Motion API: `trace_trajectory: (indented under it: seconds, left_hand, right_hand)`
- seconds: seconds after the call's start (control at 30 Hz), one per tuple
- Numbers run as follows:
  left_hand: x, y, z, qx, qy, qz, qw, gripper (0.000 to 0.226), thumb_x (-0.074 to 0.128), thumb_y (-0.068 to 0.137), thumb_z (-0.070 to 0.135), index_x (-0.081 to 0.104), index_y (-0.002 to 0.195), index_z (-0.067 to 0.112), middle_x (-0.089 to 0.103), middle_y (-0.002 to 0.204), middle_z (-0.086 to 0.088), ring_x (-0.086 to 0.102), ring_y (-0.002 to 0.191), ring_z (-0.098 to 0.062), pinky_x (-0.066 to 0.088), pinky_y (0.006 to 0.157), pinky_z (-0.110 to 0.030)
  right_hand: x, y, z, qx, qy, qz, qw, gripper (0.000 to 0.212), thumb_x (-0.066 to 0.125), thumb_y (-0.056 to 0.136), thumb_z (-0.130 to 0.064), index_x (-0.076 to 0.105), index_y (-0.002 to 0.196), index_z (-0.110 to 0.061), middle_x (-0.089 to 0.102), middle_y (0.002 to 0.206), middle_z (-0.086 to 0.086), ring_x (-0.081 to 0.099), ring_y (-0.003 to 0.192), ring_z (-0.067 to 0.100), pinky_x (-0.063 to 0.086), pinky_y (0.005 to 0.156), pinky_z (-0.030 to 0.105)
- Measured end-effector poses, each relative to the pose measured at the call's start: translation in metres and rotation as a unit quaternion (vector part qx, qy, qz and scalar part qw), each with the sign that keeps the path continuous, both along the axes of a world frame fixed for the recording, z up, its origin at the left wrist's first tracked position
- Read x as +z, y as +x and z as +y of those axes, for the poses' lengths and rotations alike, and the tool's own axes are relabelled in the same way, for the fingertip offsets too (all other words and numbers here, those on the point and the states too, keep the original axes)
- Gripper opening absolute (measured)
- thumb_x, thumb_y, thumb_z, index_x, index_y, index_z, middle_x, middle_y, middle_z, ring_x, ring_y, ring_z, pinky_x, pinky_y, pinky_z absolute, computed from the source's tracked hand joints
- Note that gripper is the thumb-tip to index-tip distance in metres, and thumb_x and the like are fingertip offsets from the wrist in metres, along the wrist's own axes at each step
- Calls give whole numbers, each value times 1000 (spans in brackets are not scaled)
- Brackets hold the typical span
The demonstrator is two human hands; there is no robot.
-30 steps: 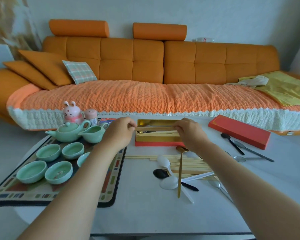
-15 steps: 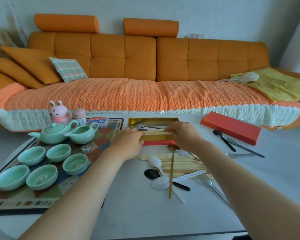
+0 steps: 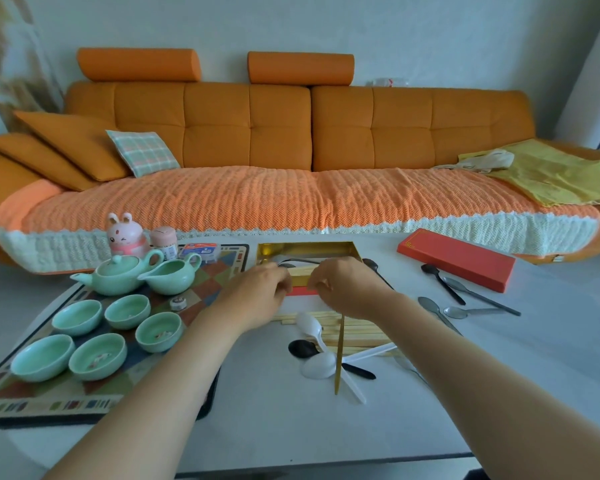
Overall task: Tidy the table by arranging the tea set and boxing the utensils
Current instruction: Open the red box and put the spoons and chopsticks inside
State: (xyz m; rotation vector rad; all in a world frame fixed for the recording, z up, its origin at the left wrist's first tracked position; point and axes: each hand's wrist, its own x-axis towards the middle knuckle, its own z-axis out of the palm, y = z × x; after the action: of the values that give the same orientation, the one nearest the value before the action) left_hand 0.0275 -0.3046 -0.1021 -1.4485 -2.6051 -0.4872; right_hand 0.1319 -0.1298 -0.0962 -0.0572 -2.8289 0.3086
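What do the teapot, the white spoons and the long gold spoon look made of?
Teapot: glazed ceramic by the look; pale celadon green, smooth soft sheen, matching the cups.
White spoons: probably plastic; opaque matte white, thin flat handles.
Gold spoon: likely metal with a gold-coloured finish; slim straight handle, faint shine. Plating versus solid colour cannot be told.

Orange sofa (image 3: 291,133) spans 10 to 2 o'clock, white wall (image 3: 395,29) behind, yellow cloth (image 3: 551,174) at 2, daylight.
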Motion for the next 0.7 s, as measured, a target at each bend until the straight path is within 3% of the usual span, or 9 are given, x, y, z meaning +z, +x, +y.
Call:
trace_trajectory:
  seconds: [0.1,0.2,0.43,0.5,0.7]
  left_hand:
    - [-6,1,-10,4,-77,-44,996,27,50,96,22,63,117,31,51,117,12,54,102,-11,41,74,-26]
    - [-10,0,-18,18,-108,-45,993,28,55,95,27,65,120,33,52,117,11,54,106,-13,41,76,-26]
    - [-13,3,-21,33,-60,-53,996,6,60,94,26,62,98,30,55,104,10,55,96,-12,39,69,-25]
    - [-13,2,-22,33,-46,-65,996,6,59,95,25,59,96,30,57,100,11,56,89,-11,42,66,-26]
    - [-2,-10,-27,52,28,-46,997,17,55,96,16,61,98,32,61,103,13,59,92,-11,51,76,-32]
  right_hand:
    - [1,3,-6,-11,8,-92,996,29,51,92,-19,73,104,-34,70,109,-13,63,93,10,54,72,26]
    - [0,6,-11,-5,21,-143,989,27,56,92,-22,71,111,-32,68,117,-14,60,108,9,50,92,30]
    - [-5,5,-16,-26,30,-121,992,22,58,95,-25,70,113,-29,68,112,-12,60,105,12,42,93,30]
    - [-7,3,-15,-32,25,-124,991,23,57,95,-26,69,115,-28,68,111,-12,60,104,13,45,93,31]
    - [-8,2,-11,-39,-35,-85,995,28,50,99,-18,69,117,-26,65,120,-7,60,104,15,51,88,31]
